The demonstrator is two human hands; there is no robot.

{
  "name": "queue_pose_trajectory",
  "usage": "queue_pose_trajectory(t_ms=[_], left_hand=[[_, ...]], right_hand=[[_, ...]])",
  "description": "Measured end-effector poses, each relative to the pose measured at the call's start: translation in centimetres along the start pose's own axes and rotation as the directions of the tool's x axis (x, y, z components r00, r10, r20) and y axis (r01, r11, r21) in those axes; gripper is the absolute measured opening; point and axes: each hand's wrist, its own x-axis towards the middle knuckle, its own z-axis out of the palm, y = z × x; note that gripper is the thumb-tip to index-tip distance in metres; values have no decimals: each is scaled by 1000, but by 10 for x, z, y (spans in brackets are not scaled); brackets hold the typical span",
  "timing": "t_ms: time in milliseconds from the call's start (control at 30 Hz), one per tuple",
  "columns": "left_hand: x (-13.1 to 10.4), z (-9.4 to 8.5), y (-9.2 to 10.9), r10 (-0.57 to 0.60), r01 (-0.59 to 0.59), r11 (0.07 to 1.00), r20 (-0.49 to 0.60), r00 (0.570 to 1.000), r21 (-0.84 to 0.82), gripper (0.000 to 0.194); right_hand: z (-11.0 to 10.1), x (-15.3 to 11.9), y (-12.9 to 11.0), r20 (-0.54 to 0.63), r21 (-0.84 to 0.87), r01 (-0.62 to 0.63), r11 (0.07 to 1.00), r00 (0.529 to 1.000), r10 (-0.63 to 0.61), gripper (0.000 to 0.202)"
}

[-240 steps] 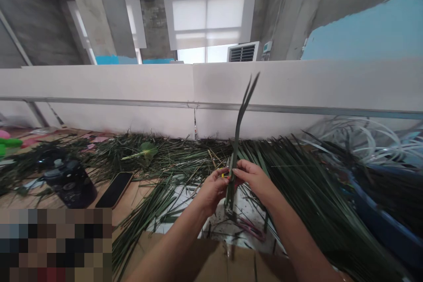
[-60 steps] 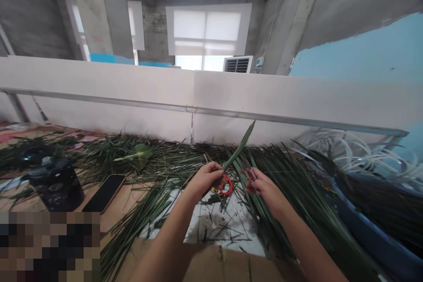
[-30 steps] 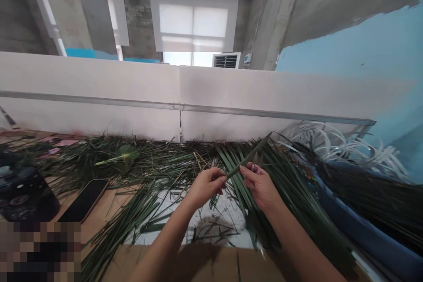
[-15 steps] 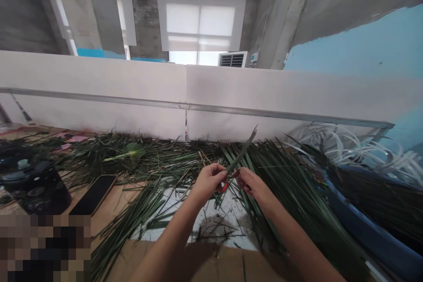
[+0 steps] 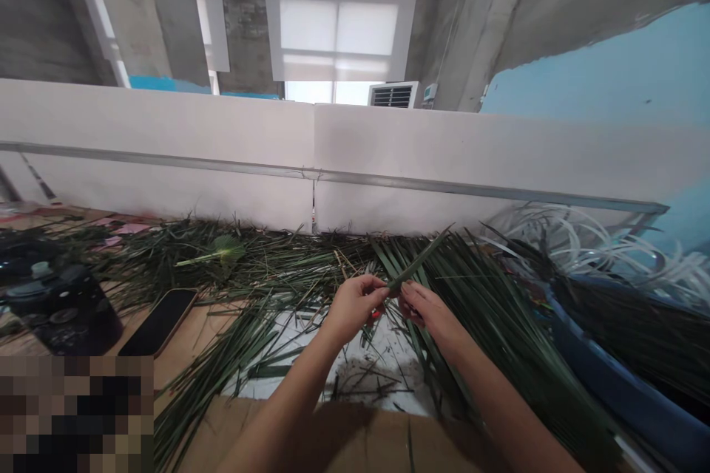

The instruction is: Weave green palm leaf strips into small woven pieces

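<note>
Head view. Centre: left hand pinches a green leaf at its lower end; right hand bunches its fingers there, grip unclear. Apparent step: shaping that end; next calls for a firm pinch.

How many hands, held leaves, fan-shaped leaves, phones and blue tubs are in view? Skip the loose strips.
Hands: 2, left hand and right hand
Held leaf: 1, as far as shows
Fan-shaped leaf: 1
Phone: 1
Blue tub: 1
Total: 6
</note>
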Motion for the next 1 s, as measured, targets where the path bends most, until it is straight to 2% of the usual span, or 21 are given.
queue_pose_trajectory(t_ms=[267,467,767,867,1000], left_hand=[[2,3,-5,7,-7,1000,-31,999,4,29],[-1,4,-6,2,0,999,-46,999,43,19],[1,4,-11,-28,30,998,-42,999,54,19],[3,4,-13,-37,35,999,-46,998,-34,23],[6,-3,-9,-56,18,971,-155,986,-237,36]], right_hand=[[-1,2,2,15,-18,-13,1000,1000,14,58],[2,7,13,-64,75,12,997,998,-7,59],[3,7,21,-35,-22,76,997,996,-77,55],[3,7,19,-73,5,64,998,995,-63,54],[5,4,16,-48,61,-16,998,999,19,62]])
